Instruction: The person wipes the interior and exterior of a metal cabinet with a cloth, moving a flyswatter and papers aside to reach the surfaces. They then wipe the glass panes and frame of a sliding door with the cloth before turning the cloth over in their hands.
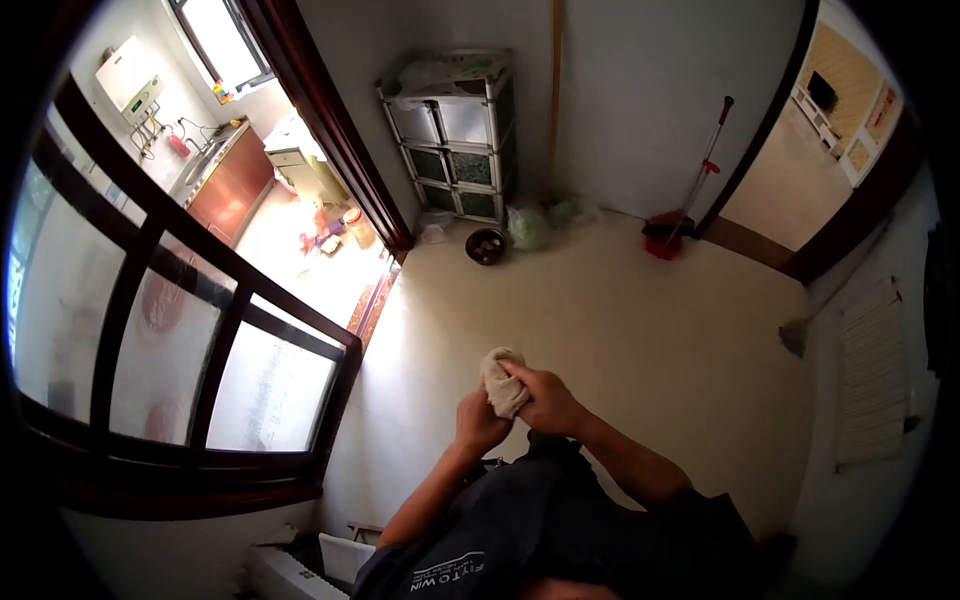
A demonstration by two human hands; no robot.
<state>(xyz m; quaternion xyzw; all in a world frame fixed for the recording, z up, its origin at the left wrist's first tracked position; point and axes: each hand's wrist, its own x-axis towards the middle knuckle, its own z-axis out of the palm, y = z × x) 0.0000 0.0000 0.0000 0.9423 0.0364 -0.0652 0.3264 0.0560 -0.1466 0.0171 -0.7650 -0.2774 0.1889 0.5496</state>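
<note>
A bunched, pale beige cloth (pixel 503 385) is held in front of my body, above the light floor. My left hand (pixel 482 422) grips its lower left side with the fingers wrapped round it. On the right side, my right hand (pixel 548 398) is closed on the same cloth, the thumb lying over the top. Both hands are close together, and folds of the cloth stick out above them. Parts of the fingers are hidden behind the cloth.
Ahead stands a small cabinet (pixel 455 140), with a dark bowl (pixel 486 246) and a green plastic bag (pixel 528 228) at its foot. A red dustpan (pixel 663 238) leans near the right doorway. To the left, a glass-paned door (pixel 230 330) stands beside a bright kitchen.
</note>
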